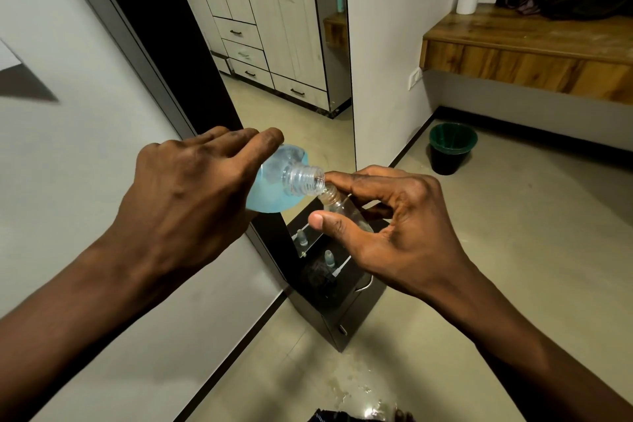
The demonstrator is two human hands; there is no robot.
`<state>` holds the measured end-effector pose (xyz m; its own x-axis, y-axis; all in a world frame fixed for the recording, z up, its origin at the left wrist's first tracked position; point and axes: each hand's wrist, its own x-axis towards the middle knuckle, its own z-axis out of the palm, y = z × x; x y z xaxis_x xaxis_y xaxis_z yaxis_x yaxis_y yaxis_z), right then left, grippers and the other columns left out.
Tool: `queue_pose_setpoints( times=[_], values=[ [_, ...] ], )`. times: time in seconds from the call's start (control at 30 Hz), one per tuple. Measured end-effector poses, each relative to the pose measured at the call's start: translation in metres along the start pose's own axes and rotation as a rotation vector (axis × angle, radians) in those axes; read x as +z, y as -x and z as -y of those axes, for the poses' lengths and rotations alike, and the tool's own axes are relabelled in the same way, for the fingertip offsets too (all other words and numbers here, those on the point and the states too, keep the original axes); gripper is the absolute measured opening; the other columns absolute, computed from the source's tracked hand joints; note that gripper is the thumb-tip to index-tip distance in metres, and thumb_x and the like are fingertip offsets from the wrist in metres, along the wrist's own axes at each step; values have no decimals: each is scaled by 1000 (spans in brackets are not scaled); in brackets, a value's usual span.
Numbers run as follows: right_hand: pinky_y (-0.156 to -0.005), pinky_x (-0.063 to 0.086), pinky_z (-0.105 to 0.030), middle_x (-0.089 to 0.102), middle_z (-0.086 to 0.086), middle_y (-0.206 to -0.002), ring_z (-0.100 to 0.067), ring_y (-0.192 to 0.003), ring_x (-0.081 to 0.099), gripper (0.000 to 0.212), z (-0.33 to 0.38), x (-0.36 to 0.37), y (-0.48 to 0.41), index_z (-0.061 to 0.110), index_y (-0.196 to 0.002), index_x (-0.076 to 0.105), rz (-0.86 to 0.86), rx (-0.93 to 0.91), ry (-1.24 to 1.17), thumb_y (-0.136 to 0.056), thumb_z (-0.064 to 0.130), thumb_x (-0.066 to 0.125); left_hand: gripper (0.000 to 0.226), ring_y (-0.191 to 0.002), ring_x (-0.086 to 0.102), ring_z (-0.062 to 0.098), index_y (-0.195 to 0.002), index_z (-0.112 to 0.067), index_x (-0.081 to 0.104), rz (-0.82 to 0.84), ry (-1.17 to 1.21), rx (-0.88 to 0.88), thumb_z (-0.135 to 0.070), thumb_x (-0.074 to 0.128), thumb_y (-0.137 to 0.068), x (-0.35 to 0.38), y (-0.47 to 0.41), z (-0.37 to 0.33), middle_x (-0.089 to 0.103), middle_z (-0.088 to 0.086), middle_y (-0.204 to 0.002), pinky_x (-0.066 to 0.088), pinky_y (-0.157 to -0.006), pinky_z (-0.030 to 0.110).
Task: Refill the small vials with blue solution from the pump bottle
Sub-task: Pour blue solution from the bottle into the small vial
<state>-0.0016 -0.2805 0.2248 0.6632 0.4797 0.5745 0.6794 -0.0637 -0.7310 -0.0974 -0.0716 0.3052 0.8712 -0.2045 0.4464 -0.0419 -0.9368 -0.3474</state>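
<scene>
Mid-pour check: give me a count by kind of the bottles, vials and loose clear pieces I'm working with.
blue solution bottle: 1, held in the left hand
small clear vial: 1, held in the right hand
small clear pieces on the black stand: 2
Total: 4

Bare left grip [186, 188], right grip [407, 229]

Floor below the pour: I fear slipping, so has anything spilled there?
Yes. A glossy wet patch lies on the floor, just nearer the camera than the black stand; it looks like spilled liquid.
</scene>
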Motion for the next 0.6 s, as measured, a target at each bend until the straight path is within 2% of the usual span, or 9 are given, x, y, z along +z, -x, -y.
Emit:
queue_pose_setpoints(
  times=[0.17,0.6],
  values=[
    [-68,61,-23,77,6,-95,-9,-84,73,40,-1,0,0,19,-122,79,6,6,-4,-84,32,87,70,-95,74,42,-133,-8,65,-1,9,-1,-21,91,-69,-1,-1,0,74,17,-118,61,-62,53],
    [-68,61,-22,78,6,-95,-8,-85,73,41,-1,2,-1,19,-122,79,6,7,-5,-84,32,88,70,-95,74,43,-132,-7,65,-4,5,6,-18,91,-68,0,-1,0,74,18,-118,61,-62,55]
  ],
)
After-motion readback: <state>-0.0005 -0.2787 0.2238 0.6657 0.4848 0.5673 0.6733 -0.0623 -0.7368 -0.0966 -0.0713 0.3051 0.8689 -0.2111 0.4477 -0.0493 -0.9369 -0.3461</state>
